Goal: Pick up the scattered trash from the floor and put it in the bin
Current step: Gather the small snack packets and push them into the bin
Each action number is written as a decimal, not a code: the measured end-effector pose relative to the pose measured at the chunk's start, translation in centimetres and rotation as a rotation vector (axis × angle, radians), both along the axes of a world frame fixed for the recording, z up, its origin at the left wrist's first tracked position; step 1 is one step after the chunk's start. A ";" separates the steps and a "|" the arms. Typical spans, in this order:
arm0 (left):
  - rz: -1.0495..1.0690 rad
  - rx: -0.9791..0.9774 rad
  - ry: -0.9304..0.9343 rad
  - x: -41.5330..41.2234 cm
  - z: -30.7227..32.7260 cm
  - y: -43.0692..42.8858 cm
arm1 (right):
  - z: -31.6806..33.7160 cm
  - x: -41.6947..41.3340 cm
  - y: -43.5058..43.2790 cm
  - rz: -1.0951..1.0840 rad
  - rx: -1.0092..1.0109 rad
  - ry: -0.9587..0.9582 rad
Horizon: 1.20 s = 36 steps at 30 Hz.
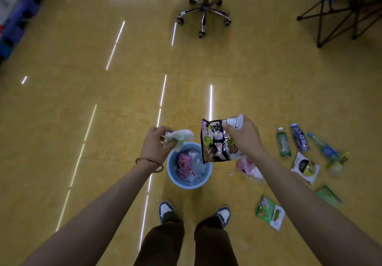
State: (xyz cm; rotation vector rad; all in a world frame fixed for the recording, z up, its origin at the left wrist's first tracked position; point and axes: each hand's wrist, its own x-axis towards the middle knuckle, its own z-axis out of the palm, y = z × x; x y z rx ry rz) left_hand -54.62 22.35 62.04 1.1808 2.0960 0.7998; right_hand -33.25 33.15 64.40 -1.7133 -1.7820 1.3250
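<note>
A light blue bin [203, 181] stands on the floor in front of my feet, holding a pink packet and pale plastic. My left hand [156, 143] grips a crumpled white paper [179, 136] just above the bin's left rim. My right hand [244, 136] holds a black snack bag [217, 147] by its top, together with a bit of white wrapper, hanging over the bin's right edge. Scattered on the floor to the right lie three plastic bottles [299, 139], a white round packet [306, 167], two green packets [269, 213] and a pinkish plastic bag [249, 167].
A black office chair [204, 11] on a chrome wheeled base stands ahead at the far end. A black folding frame [339, 15] is at the top right. Blue crates [18, 17] line the left edge. My shoes [165, 210] stand just behind the bin.
</note>
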 end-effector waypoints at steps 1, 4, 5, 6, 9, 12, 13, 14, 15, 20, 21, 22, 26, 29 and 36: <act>-0.003 -0.014 -0.003 -0.1 -1.4 0.2 | -1.4 0.0 -0.1 -0.001 -0.007 -0.012; -0.019 -0.082 0.010 -0.1 -6.1 0.4 | -5.5 0.2 -0.7 0.017 -0.016 -0.058; -0.029 -0.105 0.007 0.0 -7.7 0.6 | -6.9 0.3 -0.9 0.012 -0.015 -0.067; -0.028 -0.126 -0.002 0.1 -9.3 0.8 | -8.3 0.4 -1.0 0.006 -0.017 -0.075; -0.014 -0.142 -0.038 0.4 -13.8 1.6 | -12.8 0.7 -1.1 0.001 -0.018 -0.121; -0.021 -0.160 -0.057 0.4 -18.1 2.5 | -17.5 0.2 -0.8 -0.008 -0.047 -0.113; -0.021 -0.167 -0.063 0.5 -19.5 2.7 | -19.1 0.0 -0.7 -0.009 -0.053 -0.107; -0.021 -0.176 -0.066 0.5 -21.0 2.8 | -20.8 -0.2 -0.5 -0.007 -0.055 -0.100; -0.024 -0.188 -0.064 0.5 -22.6 2.8 | -22.4 -0.5 -0.5 -0.002 -0.058 -0.095; -0.086 -0.283 0.054 0.8 -30.7 2.2 | -30.3 -1.4 -0.7 0.066 -0.119 -0.134; -0.121 -0.298 0.115 0.9 -32.1 2.0 | -31.7 -1.5 -0.8 0.074 -0.141 -0.131; -0.159 -0.314 0.182 1.0 -33.5 1.9 | -33.1 -1.7 -1.0 0.075 -0.162 -0.117; -0.273 -0.372 0.375 1.2 -37.8 1.6 | -37.9 -2.3 -1.9 0.065 -0.245 -0.038; -0.332 -0.414 0.434 1.2 -40.3 1.5 | -40.9 -2.3 -2.3 0.152 -0.325 -0.051; -0.400 -0.379 0.305 1.0 -43.9 0.5 | -44.2 -3.2 -2.4 0.302 -0.346 -0.226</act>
